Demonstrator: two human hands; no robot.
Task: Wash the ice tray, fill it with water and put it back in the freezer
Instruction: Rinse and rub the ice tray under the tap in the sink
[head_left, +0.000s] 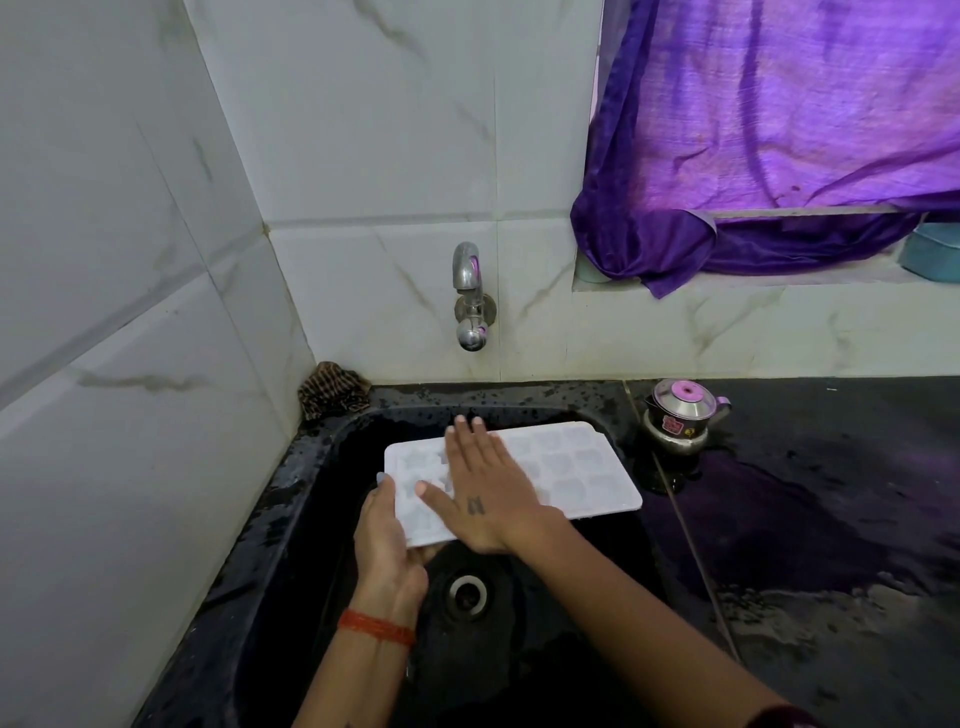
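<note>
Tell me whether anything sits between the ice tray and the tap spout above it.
Nothing visible does. The ice tray is held over the sink, left hand under its near end, right hand flat on top. The gap up to the tap is open.

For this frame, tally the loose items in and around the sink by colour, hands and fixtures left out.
White: 1, the ice tray, held over the sink
Steel: 1, the small kettle on the counter
Brown checked: 1, the cloth in the corner
Blue: 1, a container on the window ledge
Total: 4
</note>
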